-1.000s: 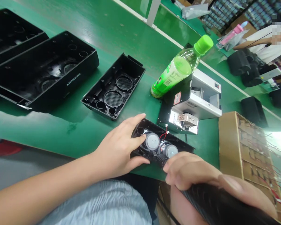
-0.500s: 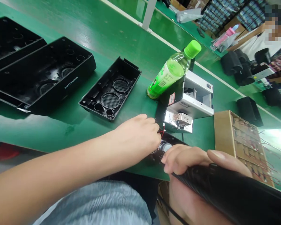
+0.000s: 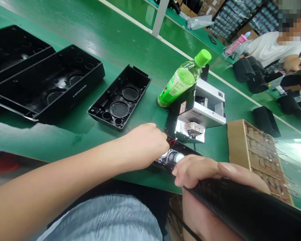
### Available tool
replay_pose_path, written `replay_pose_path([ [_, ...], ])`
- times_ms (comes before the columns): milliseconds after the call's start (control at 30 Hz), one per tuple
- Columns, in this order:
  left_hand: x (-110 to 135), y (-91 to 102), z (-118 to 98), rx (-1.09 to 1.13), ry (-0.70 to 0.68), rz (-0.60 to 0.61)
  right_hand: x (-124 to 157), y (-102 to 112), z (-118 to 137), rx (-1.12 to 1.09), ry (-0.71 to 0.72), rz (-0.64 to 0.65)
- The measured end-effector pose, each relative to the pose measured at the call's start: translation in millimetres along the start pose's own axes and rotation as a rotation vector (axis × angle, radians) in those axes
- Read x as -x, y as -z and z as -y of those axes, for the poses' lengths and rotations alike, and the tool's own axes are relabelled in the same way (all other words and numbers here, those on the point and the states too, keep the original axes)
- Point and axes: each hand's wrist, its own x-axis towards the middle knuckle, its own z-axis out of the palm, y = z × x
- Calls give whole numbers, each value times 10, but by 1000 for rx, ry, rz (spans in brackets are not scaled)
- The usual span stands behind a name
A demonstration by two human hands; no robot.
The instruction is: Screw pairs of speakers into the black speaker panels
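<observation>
Black plastic speaker housing [image 3: 185, 149]: likely light and stiff, best held by the rim; my left hand [image 3: 142, 145] curled over it, my right hand [image 3: 198, 174] closed round a black handle [image 3: 240, 201].

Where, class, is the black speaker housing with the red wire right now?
In the head view, the black speaker housing lies on the green workbench, under the left hand and right hand, next to the white machine.

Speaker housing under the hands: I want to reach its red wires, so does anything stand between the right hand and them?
Yes: the round speaker back with its white cap lies between the right hand and the red wires. The left hand sits beside the wires.
</observation>
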Motion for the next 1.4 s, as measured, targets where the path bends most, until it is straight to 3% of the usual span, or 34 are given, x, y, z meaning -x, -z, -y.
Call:
replay_pose_path([
  [167, 3, -40, 24, 3, -9, -6, 64, 80, -85, -30, 18, -15],
  [367, 18, -30, 37, 4, -9, 0, -24, 211, -340, -55, 221, 80],
  [467, 25, -30, 40, 6, -2, 1, -20, 145, -357, -84, 267, 92],
  [533, 33, -36, 39, 7, 1, 0, 26, 25, -293, -92, 268, -34],
  [633, 49, -51, 32, 9, -2, -3, 91, -165, -154, -89, 281, -323],
  [667, 54, -57, 28, 11, -3, -7, 98, -200, -113, -84, 277, -349],
  [800, 71, -79, 4, 16, -1, -31, 48, -154, -26, -14, 163, -179],
  [867, 78, -88, -10, 16, 3, -39, 6, -101, -18, 13, 128, -156],
  [1067, 99, -99, -35, 6, -1, -65, -4, -176, -72, 25, 147, -155],
  [1267, 106, -95, -39, 9, -10, -100, 81, -308, -170, -159, 338, -257],
  [1400, 117, -102, -59, 22, -3, -121, 94, -335, -214, -193, 365, -306],
])
